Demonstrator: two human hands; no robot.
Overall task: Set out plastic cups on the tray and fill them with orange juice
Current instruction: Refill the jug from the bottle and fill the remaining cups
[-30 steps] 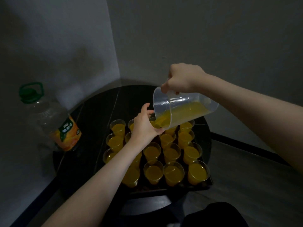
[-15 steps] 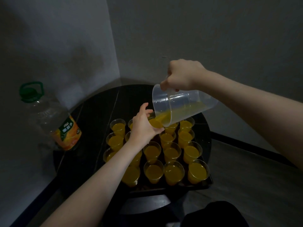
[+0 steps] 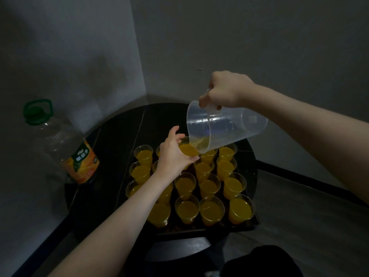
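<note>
Several clear plastic cups (image 3: 209, 209) filled with orange juice stand in rows on a dark tray (image 3: 247, 226). My left hand (image 3: 172, 154) grips one cup (image 3: 188, 149) held just above the back rows. My right hand (image 3: 225, 90) grips the handle of a clear plastic jug (image 3: 225, 129), tipped steeply with its lip over that cup. Only a thin trickle of juice remains at the jug's lip, running into the held cup, which is nearly full.
The tray sits on a round black table (image 3: 119, 132) in a room corner. A large, nearly empty juice bottle (image 3: 65, 146) with a green cap stands at the table's left edge. A dark shape (image 3: 263, 262) lies low at the bottom right.
My right hand has lifted and tipped the jug further. The juice in it has drained almost fully into the cup held by my left hand.
</note>
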